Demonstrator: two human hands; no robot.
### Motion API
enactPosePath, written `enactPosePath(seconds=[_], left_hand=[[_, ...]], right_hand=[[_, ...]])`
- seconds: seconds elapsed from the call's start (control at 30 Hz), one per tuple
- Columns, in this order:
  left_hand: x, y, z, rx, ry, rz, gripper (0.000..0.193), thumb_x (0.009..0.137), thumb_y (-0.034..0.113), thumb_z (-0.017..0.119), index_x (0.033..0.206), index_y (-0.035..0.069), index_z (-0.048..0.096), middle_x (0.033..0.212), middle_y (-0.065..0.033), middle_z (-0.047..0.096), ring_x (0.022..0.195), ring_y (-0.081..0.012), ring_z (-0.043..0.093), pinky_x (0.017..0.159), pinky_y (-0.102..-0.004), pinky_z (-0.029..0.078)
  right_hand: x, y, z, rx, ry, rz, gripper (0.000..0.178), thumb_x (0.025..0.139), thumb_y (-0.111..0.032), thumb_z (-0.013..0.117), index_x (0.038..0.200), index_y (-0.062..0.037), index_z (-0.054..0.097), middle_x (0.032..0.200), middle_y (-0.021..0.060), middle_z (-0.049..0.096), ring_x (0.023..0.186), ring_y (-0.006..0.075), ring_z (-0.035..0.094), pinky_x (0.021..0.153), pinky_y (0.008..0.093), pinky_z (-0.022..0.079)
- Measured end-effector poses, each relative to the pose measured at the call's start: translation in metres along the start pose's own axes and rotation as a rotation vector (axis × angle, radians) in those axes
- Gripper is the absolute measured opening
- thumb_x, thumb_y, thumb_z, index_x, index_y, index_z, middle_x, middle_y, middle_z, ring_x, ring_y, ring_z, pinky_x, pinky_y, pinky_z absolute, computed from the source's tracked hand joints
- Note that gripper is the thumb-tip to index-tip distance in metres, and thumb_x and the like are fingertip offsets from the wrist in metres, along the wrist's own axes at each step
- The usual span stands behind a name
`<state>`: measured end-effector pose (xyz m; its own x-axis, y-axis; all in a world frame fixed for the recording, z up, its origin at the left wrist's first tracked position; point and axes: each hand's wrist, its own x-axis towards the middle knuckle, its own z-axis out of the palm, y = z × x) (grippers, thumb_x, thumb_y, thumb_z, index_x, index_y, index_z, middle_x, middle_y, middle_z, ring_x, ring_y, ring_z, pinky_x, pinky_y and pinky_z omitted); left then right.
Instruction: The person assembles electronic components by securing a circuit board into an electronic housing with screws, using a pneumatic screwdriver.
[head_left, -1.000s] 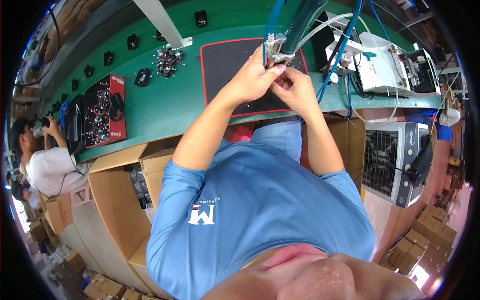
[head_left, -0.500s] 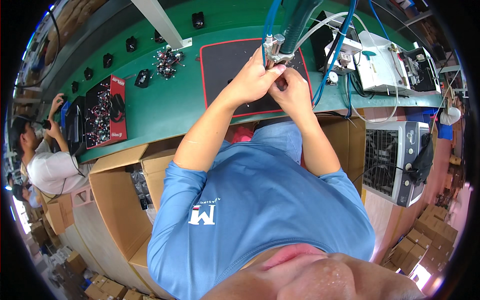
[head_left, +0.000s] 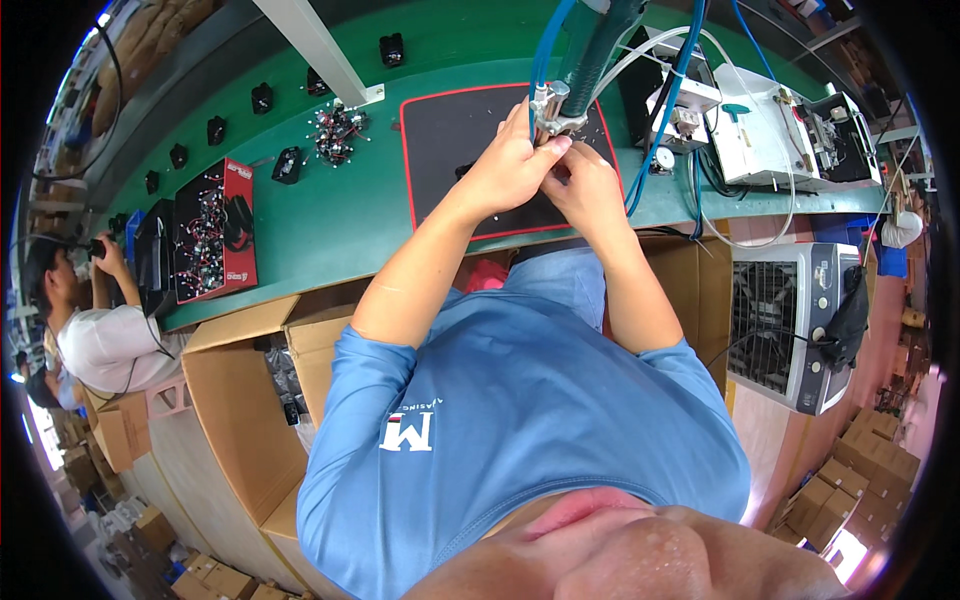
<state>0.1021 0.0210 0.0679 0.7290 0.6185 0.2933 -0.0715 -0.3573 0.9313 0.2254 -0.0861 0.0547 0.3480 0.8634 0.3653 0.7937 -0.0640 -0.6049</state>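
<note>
The red-edged mat point(head_left: 432, 120) lies at the near edge of the desk point(head_left: 295, 225), around its middle, with a broad strip of green top between it and the red box point(head_left: 240, 215) by the near edge further left. Over the mat's right half, the left hand point(head_left: 513, 168) curls at the metal head of the tool point(head_left: 590, 60), thumb pointing right, and the right hand point(head_left: 588, 185) is beside it, fingers bent inward. The fingers hide whatever may be between them, so I cannot tell whether either grasps anything; the tool's head sits right at the left hand's fingertips. Blue hoses point(head_left: 685, 70) hang to the tool's right, narrowing the room before the white machine point(head_left: 750, 125) toward the desk's right end. A tangled pile point(head_left: 338, 132) of wired parts is left of the mat, by the foot of a pale, flat-sided post point(head_left: 325, 50), and blocky black parts point(head_left: 262, 98) are strung along the far side. Brown cardboard point(head_left: 238, 400) stands below the near edge at left; a grille-fronted cooler point(head_left: 790, 320) stands on the floor at right. Left of the desk, a co-worker point(head_left: 112, 345) wears white.
</note>
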Motion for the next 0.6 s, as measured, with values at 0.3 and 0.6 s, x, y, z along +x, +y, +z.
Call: enactPosePath(seconds=[0.3,0.6], left_hand=[[0.011,-0.004,-0.012,-0.129,-0.050,-0.071,0.040,0.098,0.022,0.067,0.134,0.005,0.057,0.133,-0.0197,0.060,0.125,-0.0390,0.058,0.108,-0.0486,0.042],[-0.003,0.006,-0.019,-0.056,-0.002,0.017,0.064,0.096,0.025,0.071,0.150,0.006,0.044,0.132,-0.0204,0.060,0.129,-0.0395,0.054,0.111,-0.0486,0.039]], right_hand=[[0.029,0.036,0.016,-0.327,0.010,0.016,0.015,0.093,-0.015,0.067,0.097,-0.0023,0.073,0.097,0.0166,0.068,0.093,0.0387,0.069,0.081,0.0474,0.056],[0.051,-0.076,-0.078,0.089,0.541,-0.455,0.032,0.091,-0.017,0.078,0.113,0.0008,0.064,0.092,0.0122,0.063,0.067,0.0256,0.062,0.064,0.0360,0.052]])
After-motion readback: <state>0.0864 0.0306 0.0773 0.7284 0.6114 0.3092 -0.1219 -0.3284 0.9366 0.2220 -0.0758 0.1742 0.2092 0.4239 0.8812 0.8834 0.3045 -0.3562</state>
